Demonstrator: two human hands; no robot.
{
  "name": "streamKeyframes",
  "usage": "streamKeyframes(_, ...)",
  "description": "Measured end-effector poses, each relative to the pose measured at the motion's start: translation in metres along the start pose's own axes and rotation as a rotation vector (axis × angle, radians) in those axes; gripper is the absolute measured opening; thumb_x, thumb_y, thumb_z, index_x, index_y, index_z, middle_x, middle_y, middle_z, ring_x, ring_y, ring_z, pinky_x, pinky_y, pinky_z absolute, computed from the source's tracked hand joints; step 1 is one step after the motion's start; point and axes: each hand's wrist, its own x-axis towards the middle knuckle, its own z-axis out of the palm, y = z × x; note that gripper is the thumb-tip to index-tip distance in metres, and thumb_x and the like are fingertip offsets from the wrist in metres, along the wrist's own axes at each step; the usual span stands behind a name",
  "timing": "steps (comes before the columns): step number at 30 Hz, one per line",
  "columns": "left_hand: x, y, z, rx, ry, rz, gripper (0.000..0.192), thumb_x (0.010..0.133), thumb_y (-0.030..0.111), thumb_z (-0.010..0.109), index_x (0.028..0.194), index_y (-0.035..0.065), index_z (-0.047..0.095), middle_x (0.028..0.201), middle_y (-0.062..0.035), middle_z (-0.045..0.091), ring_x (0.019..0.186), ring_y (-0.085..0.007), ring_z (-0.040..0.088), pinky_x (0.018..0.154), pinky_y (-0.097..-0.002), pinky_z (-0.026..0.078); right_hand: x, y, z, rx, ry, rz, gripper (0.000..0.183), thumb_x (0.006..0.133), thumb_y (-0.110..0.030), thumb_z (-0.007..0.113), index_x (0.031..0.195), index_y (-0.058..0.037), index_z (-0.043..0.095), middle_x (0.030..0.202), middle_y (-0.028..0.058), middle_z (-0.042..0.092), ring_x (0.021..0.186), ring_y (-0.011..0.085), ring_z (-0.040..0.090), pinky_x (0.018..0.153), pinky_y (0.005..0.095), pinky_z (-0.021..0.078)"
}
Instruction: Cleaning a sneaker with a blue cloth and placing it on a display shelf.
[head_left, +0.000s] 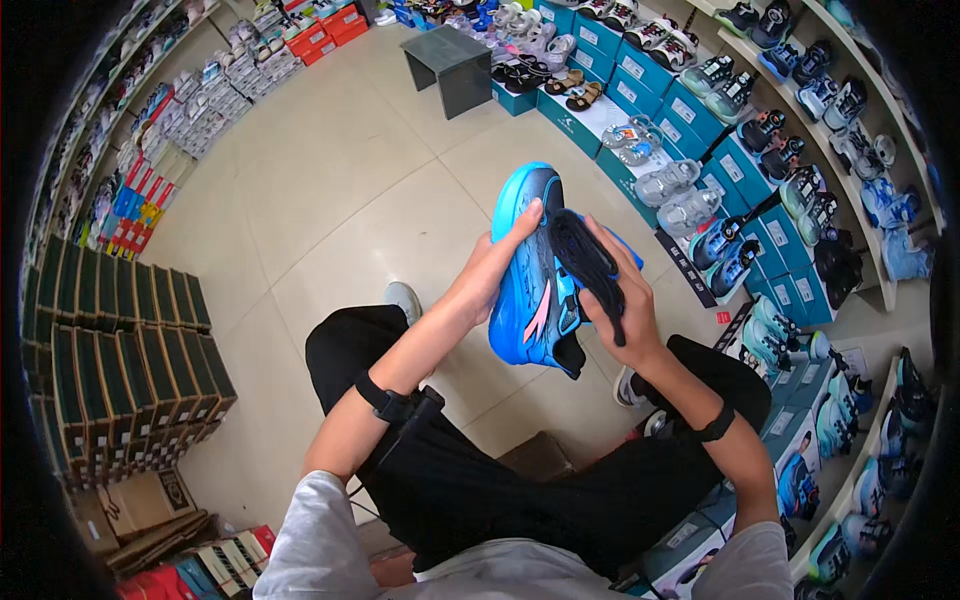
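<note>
A blue sports shoe (517, 300) with a dark upper part and a pink stripe is held up in front of me, above the tiled floor. My left hand (499, 255) grips it from the left, thumb over the upper near its top end. My right hand (626, 292) is on the right side, holding a black brush (585, 251), its dark oval head close against the shoe and its narrow end pointing down toward me. Whether the brush touches the shoe cannot be told. Some of the right fingers are hidden behind the brush and the shoe.
A dark grey stool (450, 60) stands ahead on the floor. Teal shoeboxes (630, 94) with shoes and sandals on top line the right side, beside wall shelves (802, 64). Dark green boxes (127, 367) are stacked at left. A brown box (536, 456) lies between my legs.
</note>
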Motion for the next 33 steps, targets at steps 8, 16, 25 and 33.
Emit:
streamKeyframes(8,-0.003,-0.003,-0.011,0.02,-0.027,-0.04,0.097,0.087,0.072,0.064,0.139,-0.009,0.048,0.125,-0.0203,0.064,0.109,-0.0256,0.067,0.096,-0.0387,0.055,0.002,-0.007,-0.006,-0.291,-0.118,-0.293,0.067,0.078,-0.022,0.079,0.139,-0.0023,0.059,0.149,0.0206,0.052,0.137,0.0384,0.05,0.111,0.0477,0.0399)
streamKeyframes(16,-0.001,-0.001,-0.015,0.066,-0.054,-0.094,0.098,0.088,0.078,0.057,0.137,-0.0077,0.052,0.119,-0.0201,0.066,0.104,-0.0249,0.068,0.092,-0.0372,0.056,-0.002,-0.011,-0.003,-0.53,-0.411,-0.685,0.055,0.09,-0.034,0.06,0.139,-0.0082,0.06,0.147,0.0149,0.056,0.138,0.0304,0.05,0.112,0.0427,0.0393)
streamKeyframes(25,-0.004,-0.011,-0.006,-0.035,-0.259,-0.181,0.094,0.094,0.077,0.044,0.153,0.0034,0.039,0.144,-0.0197,0.055,0.123,-0.0289,0.061,0.106,-0.0424,0.05,0.003,0.002,-0.011,-0.158,-0.062,-0.307,0.064,0.092,-0.032,0.067,0.145,0.0004,0.052,0.152,0.0213,0.049,0.142,0.0378,0.046,0.116,0.0487,0.0344)
streamKeyframes(33,-0.009,-0.01,0.007,-0.018,-0.265,-0.095,0.101,0.094,0.083,0.031,0.152,0.0008,0.04,0.134,-0.0211,0.061,0.115,-0.0272,0.064,0.099,-0.0399,0.053,-0.016,0.029,-0.004,0.308,0.291,0.542,0.048,0.103,-0.042,0.058,0.112,0.0039,0.065,0.095,0.0091,0.065,0.089,0.0191,0.058,0.089,0.0344,0.0472)
